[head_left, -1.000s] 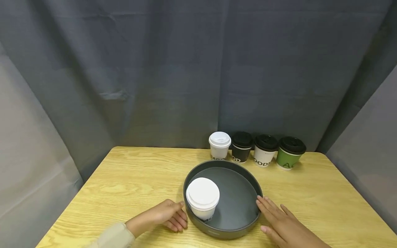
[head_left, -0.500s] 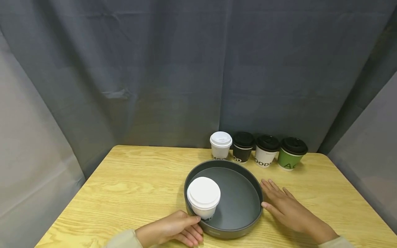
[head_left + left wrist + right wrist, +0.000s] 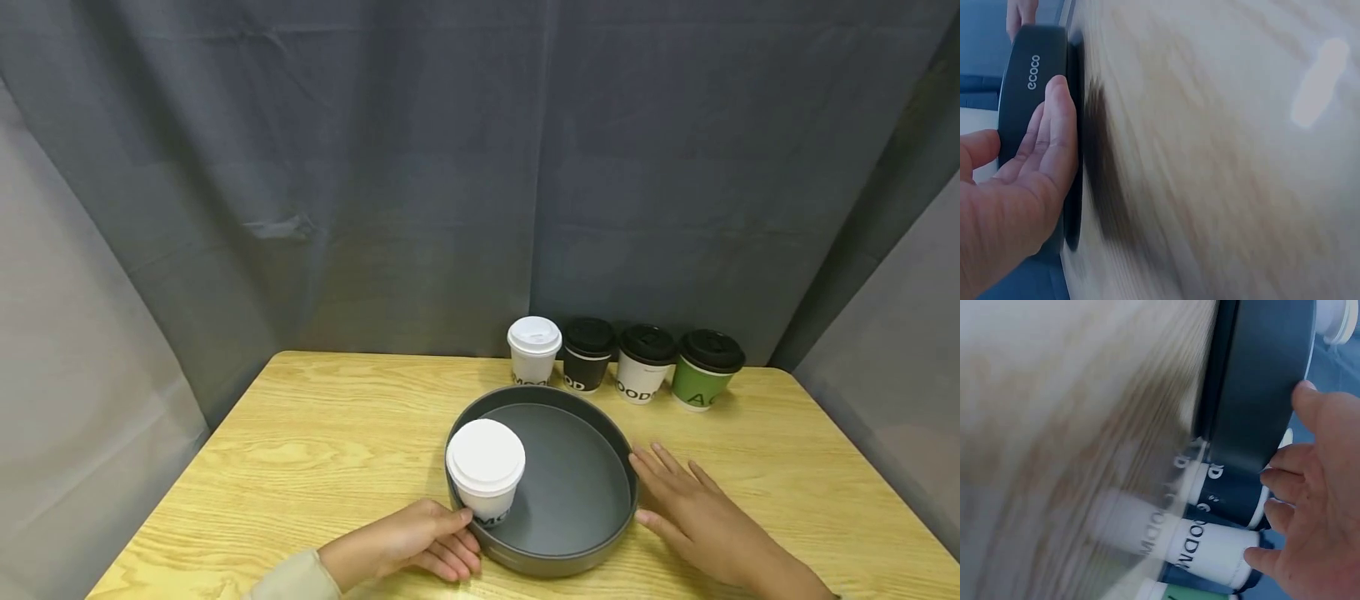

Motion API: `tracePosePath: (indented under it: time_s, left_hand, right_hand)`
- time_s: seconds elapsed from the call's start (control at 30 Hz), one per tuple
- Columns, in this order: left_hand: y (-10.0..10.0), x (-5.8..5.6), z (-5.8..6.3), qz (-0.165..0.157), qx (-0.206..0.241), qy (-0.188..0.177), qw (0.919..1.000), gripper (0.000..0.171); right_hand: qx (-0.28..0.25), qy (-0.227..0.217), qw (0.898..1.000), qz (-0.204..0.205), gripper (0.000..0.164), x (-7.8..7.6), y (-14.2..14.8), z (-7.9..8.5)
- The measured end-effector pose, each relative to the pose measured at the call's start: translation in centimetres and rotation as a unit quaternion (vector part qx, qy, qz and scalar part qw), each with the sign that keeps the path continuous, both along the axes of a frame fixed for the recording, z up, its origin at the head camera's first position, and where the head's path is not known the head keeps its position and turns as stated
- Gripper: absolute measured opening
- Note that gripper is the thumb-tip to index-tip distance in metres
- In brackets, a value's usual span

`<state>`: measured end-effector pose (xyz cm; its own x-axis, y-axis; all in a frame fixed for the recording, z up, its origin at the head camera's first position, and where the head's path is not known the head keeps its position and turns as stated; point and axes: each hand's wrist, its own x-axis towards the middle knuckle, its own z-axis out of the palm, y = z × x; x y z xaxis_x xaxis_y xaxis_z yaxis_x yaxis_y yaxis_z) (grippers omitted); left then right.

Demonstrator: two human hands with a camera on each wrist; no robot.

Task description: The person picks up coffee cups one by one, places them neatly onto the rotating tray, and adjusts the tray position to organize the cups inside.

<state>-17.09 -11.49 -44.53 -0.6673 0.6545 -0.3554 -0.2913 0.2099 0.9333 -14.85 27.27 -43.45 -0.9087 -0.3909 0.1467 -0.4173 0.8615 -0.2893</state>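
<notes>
A round dark grey tray (image 3: 577, 500) with a high rim rests on the wooden table. Inside it, at the left, stands a paper cup (image 3: 491, 504) with a white lid. At the tray's front left, my left hand (image 3: 420, 542) has its thumb at the rim and its fingers laid along the outer wall, below the "ecoco" lettering (image 3: 1034, 72). Across from it, my right hand (image 3: 693, 521) is at the tray's right side, fingers spread and extended. Its thumb touches the rim in the right wrist view, with the fingertips close to the wall.
Behind the tray stands a row of lidded paper cups: a white-lidded cup (image 3: 534, 350), a black cup (image 3: 587, 367), a white cup with a black lid (image 3: 641, 375) and a green cup (image 3: 701, 383). A grey curtain (image 3: 412, 183) hangs behind the table (image 3: 300, 450).
My left hand moved along the rim from the left side toward the front. The right hand slid forward, then slightly back. The cup in the tray has shifted a little left and away.
</notes>
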Motion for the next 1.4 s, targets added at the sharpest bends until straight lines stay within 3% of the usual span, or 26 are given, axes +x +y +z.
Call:
tracePosePath:
  time_s: [0.2,0.4,0.9,1.2,1.4]
  left_hand:
    - [-1.0,-1.6,0.1,0.034,-0.023,0.005,0.9991,0.052]
    - [-1.4,-2.6,0.1,0.048,-0.042,0.007,0.9979,0.056]
    - [-1.3,-2.5,0.2,0.037,-0.043,0.003,0.9984,0.055]
    - [-1.2,-2.4,0.2,0.038,-0.043,0.005,0.9983,0.051]
    - [-1.3,-2.4,-0.1,0.039,-0.042,0.007,0.9983,0.051]
  right_hand:
    - [0.012,-0.002,1.0,0.01,0.067,1.9,-0.5,0.1]
    - [0.026,0.01,0.999,0.037,0.067,2.7,-0.8,-0.3]
    - [0.006,-0.037,0.999,0.023,0.066,2.4,-0.8,0.3]
    - [-0.016,0.021,1.0,0.003,0.059,2.1,0.4,1.7]
    - [-0.039,0.051,0.998,0.0,0.056,1.0,1.0,3.1]
